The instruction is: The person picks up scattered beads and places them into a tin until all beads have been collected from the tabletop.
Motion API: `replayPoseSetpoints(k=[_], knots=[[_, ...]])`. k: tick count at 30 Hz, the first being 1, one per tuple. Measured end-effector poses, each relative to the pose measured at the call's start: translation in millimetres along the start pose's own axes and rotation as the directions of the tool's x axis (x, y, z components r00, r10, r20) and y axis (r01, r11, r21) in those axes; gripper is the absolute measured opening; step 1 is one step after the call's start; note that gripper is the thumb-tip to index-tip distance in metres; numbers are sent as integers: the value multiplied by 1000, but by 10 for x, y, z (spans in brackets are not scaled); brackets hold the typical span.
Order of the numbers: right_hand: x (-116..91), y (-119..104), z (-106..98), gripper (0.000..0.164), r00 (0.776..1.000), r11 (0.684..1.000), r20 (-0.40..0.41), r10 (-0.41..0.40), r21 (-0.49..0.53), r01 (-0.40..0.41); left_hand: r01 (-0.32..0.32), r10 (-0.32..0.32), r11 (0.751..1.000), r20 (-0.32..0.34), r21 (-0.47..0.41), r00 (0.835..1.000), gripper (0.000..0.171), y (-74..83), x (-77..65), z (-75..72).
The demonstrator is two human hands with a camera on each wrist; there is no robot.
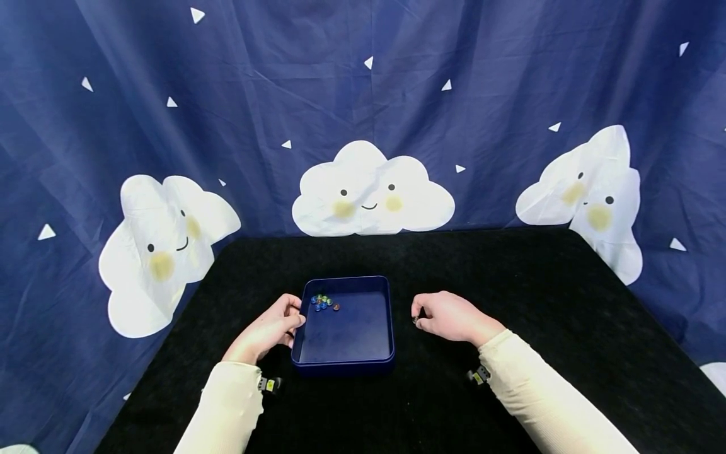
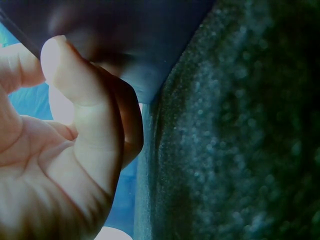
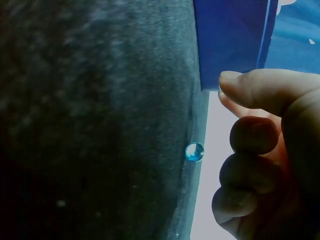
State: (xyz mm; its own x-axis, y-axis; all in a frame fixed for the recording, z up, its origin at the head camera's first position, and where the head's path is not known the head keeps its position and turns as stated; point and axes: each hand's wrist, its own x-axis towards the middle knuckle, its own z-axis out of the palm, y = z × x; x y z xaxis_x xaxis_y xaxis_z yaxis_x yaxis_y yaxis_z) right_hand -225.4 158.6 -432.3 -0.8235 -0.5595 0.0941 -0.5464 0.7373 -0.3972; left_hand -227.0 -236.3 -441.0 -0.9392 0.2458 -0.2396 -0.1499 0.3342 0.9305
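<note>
A square dark-blue tray [image 1: 351, 337] stands on the black cloth. In its far left corner lie several small glass marbles [image 1: 324, 306] in blue, green and yellow, with an orange-brown marble [image 1: 336, 307] slightly apart. At the tray's left wall my left hand [image 1: 266, 331] grips the side, its fingers curled at the rim and outer wall. To the right of the tray, my right hand [image 1: 450, 315] pinches a small dark marble [image 1: 415, 320] between thumb and index finger. Its other fingers [image 3: 252, 135] are curled. Past them, in the right wrist view, a clear bluish marble [image 3: 194, 151] rests on the cloth.
Black cloth [image 1: 482, 265] covers the table around the tray. Behind it hangs a dark-blue curtain [image 1: 244, 113] printed with white clouds [image 1: 368, 173] and triangles. A small wrist camera [image 1: 479, 376] sits at the right cuff, another camera [image 1: 271, 384] at the left.
</note>
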Motion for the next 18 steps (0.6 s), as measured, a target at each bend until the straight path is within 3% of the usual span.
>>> replayPoseSetpoints(k=[18], knots=[[71,-208,-61,12,994,998,-106,-29,46,34,-1,1,1000,1,-1,1000,36,5,-13,8]])
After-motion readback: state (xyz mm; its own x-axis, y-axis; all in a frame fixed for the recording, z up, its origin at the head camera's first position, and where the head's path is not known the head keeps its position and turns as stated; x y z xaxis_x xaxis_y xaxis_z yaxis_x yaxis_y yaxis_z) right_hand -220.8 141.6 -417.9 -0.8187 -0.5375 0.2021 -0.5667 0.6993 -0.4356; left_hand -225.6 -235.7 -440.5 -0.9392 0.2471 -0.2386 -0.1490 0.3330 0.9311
